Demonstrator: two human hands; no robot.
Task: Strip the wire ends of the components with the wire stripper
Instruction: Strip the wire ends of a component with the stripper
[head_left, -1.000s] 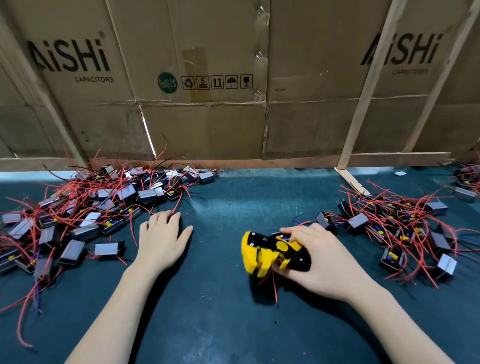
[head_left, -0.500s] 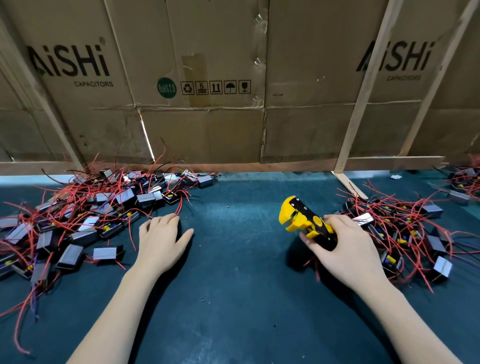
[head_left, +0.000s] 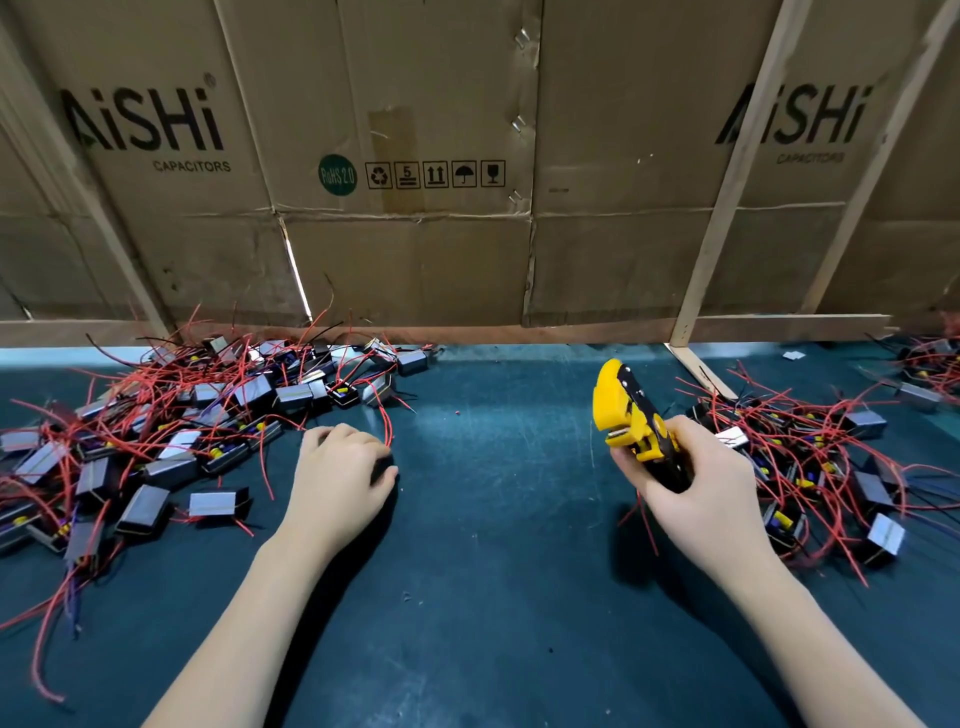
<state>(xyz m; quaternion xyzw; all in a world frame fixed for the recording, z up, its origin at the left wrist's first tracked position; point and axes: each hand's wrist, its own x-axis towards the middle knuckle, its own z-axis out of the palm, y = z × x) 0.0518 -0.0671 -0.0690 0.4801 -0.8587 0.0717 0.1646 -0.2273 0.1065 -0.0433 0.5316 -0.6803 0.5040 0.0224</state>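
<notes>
A dark green worktop is shown from above, backed by flattened cardboard cartons printed "AiSHi CAPACITORS" and braced by pale wooden battens. The wire stripper, yellow and black, is gripped in the right hand; its handles are enclosed by curled fingers, and its yellow head is raised above the worktop, pointing up and away from the person. A short length of red wire is seen hanging below this hand, though what it is attached to cannot be told. The left hand is laid palm-down on the worktop with its fingers bent at the knuckles; whether anything is held beneath them cannot be told. A large heap of components, small dark blocks with grey faces and tangled red leads, is spread just beside the left hand, on its outer side. One red lead curves down close to that hand's far edge. A second heap of components lies immediately behind and beside the right hand. A few more are visible at the far right edge.
</notes>
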